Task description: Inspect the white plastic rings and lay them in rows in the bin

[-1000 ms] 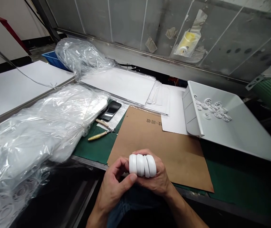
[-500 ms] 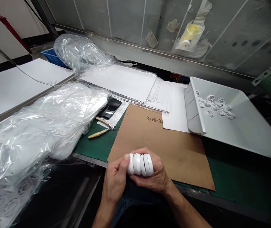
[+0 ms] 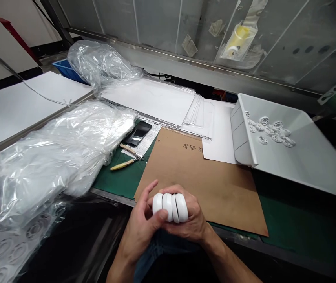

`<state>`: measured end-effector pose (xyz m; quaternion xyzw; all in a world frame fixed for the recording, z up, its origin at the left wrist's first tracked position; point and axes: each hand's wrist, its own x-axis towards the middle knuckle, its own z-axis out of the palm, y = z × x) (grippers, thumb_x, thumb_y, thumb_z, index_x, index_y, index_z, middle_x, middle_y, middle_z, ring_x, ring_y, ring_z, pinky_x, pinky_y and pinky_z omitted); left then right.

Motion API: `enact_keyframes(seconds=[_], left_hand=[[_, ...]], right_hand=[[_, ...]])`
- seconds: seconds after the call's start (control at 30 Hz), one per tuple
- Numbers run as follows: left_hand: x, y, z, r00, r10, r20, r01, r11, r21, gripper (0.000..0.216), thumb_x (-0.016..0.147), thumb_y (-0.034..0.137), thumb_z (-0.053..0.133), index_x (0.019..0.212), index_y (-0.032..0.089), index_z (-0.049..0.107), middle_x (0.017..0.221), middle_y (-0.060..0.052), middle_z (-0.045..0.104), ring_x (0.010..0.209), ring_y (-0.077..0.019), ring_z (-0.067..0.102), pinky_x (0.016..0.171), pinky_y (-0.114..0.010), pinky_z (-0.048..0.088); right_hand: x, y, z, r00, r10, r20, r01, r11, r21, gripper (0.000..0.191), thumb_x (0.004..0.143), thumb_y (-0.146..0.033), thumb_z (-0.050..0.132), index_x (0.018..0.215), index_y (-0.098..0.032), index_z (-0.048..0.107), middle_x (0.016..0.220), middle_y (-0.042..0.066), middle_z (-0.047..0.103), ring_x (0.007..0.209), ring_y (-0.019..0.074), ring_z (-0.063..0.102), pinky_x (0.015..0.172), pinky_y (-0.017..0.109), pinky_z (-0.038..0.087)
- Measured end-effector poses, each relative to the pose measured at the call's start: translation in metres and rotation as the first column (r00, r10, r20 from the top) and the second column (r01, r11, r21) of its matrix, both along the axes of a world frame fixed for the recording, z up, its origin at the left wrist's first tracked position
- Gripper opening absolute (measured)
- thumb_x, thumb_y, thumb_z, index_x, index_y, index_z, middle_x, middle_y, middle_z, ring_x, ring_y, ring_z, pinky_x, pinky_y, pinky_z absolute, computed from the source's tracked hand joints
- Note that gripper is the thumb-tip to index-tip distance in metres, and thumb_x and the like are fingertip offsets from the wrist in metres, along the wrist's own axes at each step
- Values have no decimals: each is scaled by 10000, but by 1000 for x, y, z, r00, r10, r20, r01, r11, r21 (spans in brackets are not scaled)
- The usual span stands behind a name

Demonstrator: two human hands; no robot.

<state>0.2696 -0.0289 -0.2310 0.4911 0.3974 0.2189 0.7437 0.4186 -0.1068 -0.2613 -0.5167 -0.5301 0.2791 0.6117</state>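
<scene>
A short row of white plastic rings (image 3: pixel 168 207) stands edge to edge between my hands, over the near edge of the brown cardboard (image 3: pixel 203 184). My right hand (image 3: pixel 194 222) is wrapped round the row from the right, closed on it. My left hand (image 3: pixel 138 226) grips its left end, thumb pressed on the front of the rings and index finger raised and stretched away. The other left fingertips are hidden behind the rings. Similar white rings (image 3: pixel 276 137) lie loose in a grey plastic bin (image 3: pixel 309 165) at the right.
Wooden-handled pliers (image 3: pixel 126 162) and a black phone (image 3: pixel 138 133) lie on the green mat (image 3: pixel 109 179). Clear plastic bags (image 3: pixel 59 141) fill the left side. White sheets (image 3: pixel 150 98) are stacked at the back. Ring-filled plastic packing (image 3: pixel 3 243) sits low at left.
My left hand has shifted its grip: the thumb has moved down and the index finger has lifted off. The leftmost rings have moved slightly left and spread apart. My right hand keeps its hold.
</scene>
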Motion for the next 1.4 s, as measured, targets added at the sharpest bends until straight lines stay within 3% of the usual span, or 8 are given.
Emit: enact_keyframes(seconds=[0.2, 0.37, 0.57, 0.7, 0.9, 1.13, 1.27, 1.4], left_hand=[[0, 1, 1, 987, -119, -107, 133, 981, 140, 914, 767, 556, 860, 1520, 157, 529, 1403, -153, 689, 1197, -341, 690, 945, -337, 590], [1, 0, 2, 994, -90, -64, 98, 987, 129, 922, 726, 485, 907, 1514, 173, 543, 1411, -143, 686, 1218, -337, 683, 982, -343, 590], [5, -4, 2, 997, -10, -80, 25, 984, 179, 928, 697, 392, 925, 1527, 212, 551, 1446, -116, 657, 1238, -315, 672, 1025, -335, 568], [6, -7, 2, 993, -19, -117, 43, 978, 206, 982, 700, 321, 902, 1586, 238, 487, 1482, -106, 629, 1230, -301, 669, 1002, -316, 566], [10, -7, 8, 996, 10, -84, 4, 987, 164, 971, 725, 516, 894, 1562, 205, 511, 1453, -130, 643, 1222, -323, 672, 1021, -342, 563], [10, -10, 10, 997, -3, -75, 14, 989, 147, 1143, 681, 345, 936, 1660, 273, 351, 1287, -81, 695, 1030, -241, 715, 856, -270, 585], [10, -10, 10, 996, -17, -88, 30, 988, 152, 1162, 683, 391, 932, 1667, 246, 331, 1354, -102, 678, 1075, -263, 708, 901, -300, 584], [10, -10, 10, 994, -16, -112, 35, 985, 171, 1120, 698, 464, 918, 1642, 209, 372, 1522, -140, 588, 1156, -294, 700, 891, -298, 588]], right_hand=[[2, 2, 4, 998, 4, 56, -6, 999, 42, 539, 842, -338, 861, 1334, -241, 662, 1194, 128, 720, 1019, 283, 744, 867, 405, 629], [0, 3, 2, 999, -6, 54, 3, 998, 63, 505, 889, -388, 825, 1347, -249, 662, 1211, 133, 698, 1040, 283, 748, 873, 397, 638], [-1, 4, -3, 997, -8, 81, 3, 998, 57, 612, 848, -276, 834, 1416, -226, 612, 1281, 147, 660, 1107, 291, 742, 938, 402, 637], [-1, 4, -5, 998, 16, 60, -19, 999, 39, 646, 870, -237, 803, 1471, -239, 567, 1340, 153, 636, 1172, 296, 732, 1011, 426, 625], [-1, 2, -9, 995, -19, 94, 15, 999, 42, 681, 881, -334, 821, 1492, -234, 537, 1352, 162, 628, 1206, 321, 700, 1008, 467, 630], [0, 4, -9, 999, 25, 31, -26, 999, 42, 775, 886, -389, 839, 1550, -234, 472, 1383, 177, 617, 1197, 314, 725, 1031, 474, 627], [2, 5, -8, 991, -32, 131, 20, 995, 94, 583, 912, -451, 801, 1424, -252, 603, 1329, 158, 658, 1236, 328, 680, 1029, 499, 623], [3, 5, -10, 985, -43, 165, 19, 989, 145, 496, 974, -478, 703, 1407, -251, 617, 1232, 147, 730, 1222, 337, 677, 1018, 526, 619]])
